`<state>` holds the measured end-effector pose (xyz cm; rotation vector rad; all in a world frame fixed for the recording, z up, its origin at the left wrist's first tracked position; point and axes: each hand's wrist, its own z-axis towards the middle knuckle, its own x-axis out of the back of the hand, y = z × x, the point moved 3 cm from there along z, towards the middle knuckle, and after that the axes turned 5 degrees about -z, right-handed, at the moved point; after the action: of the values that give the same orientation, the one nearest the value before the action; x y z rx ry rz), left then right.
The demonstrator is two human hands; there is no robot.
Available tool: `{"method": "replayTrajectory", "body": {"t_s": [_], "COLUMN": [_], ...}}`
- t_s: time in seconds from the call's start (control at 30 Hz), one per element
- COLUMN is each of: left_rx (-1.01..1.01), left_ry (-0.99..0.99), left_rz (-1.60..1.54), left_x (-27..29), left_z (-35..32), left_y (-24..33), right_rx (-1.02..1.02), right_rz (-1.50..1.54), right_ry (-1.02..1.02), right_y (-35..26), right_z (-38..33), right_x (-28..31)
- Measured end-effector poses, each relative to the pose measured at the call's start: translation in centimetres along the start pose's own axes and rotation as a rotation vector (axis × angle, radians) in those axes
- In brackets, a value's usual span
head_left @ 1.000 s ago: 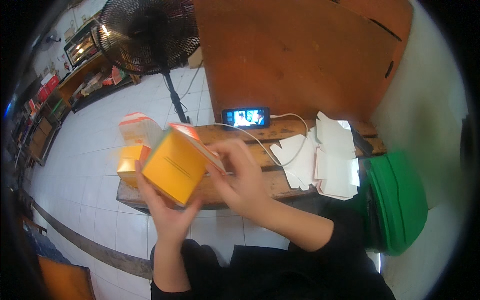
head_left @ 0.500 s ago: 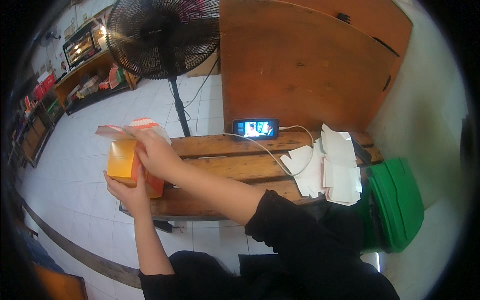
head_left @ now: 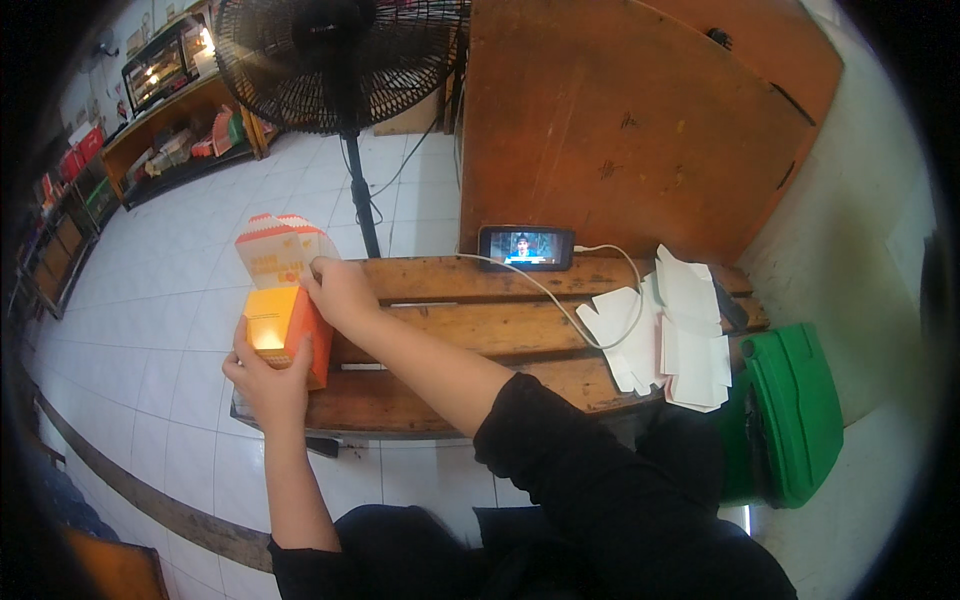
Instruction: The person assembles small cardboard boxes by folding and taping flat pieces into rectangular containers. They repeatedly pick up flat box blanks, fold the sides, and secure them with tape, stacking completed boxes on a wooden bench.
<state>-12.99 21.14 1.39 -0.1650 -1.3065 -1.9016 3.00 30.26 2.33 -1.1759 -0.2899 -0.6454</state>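
Fingers of both hands grasp an orange cardboard box on a wooden bench.

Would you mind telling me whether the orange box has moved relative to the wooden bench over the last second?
Yes. The orange box has shifted left, from over the wooden bench to its left end.

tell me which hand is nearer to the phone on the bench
Right. The right hand sits at the top flap of the orange box, left of the phone across the bench. The left hand holds the box lower down, further from the phone.
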Motion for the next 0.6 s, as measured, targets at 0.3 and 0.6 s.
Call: {"method": "replayTrajectory", "body": {"t_s": [0.3, 0.6], "left_rx": [-0.044, -0.174], "left_ry": [0.040, -0.005], "left_rz": [0.218, 0.529], "left_x": [-0.3, -0.4], "left_z": [-0.7, -1.6], "left_y": [1.2, 2.9], "right_rx": [0.076, -0.535], "right_rz": [-0.096, -1.000], "right_ry": [-0.111, 0.290], "right_y": [1.3, 12.5], "right_z": [-6.3, -21.4], "right_x": [11.8, 45.2]}}
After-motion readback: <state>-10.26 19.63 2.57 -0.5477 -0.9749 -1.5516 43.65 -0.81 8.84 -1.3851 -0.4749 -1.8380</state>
